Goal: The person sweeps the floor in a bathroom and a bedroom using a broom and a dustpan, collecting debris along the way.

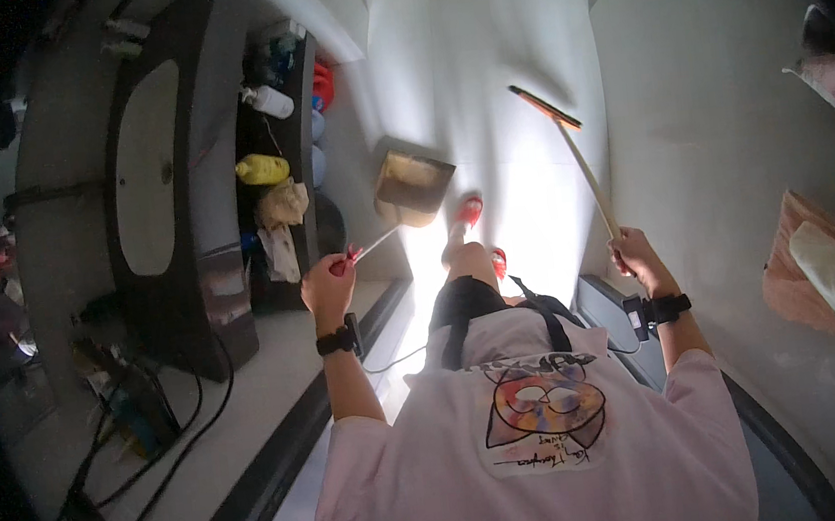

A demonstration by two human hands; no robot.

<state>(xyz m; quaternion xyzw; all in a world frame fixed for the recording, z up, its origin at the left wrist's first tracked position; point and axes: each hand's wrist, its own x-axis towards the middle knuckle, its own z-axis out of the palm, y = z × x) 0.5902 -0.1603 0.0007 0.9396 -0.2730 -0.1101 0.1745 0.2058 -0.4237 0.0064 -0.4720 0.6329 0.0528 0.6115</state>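
My left hand (328,288) is closed round the red-topped end of a thin handle, which runs to a beige long-handled dustpan (414,187) low by the floor, left of my feet. In my right hand (636,258) is the pale pole of a floor squeegee (547,108). Its narrow head, orange and black, lies farther forward and to the right of the dustpan, apart from it. Whether the squeegee head touches the floor cannot be told. Both wrists wear dark straps with small devices.
Dark shelving at left holds a white bottle (272,102), a yellow bottle (263,169) and bags. Black cables (179,449) lie at lower left. Towels (814,267) hang on the right wall. A dark-edged doorway threshold (385,312) is beside me. My feet wear red footwear (470,211).
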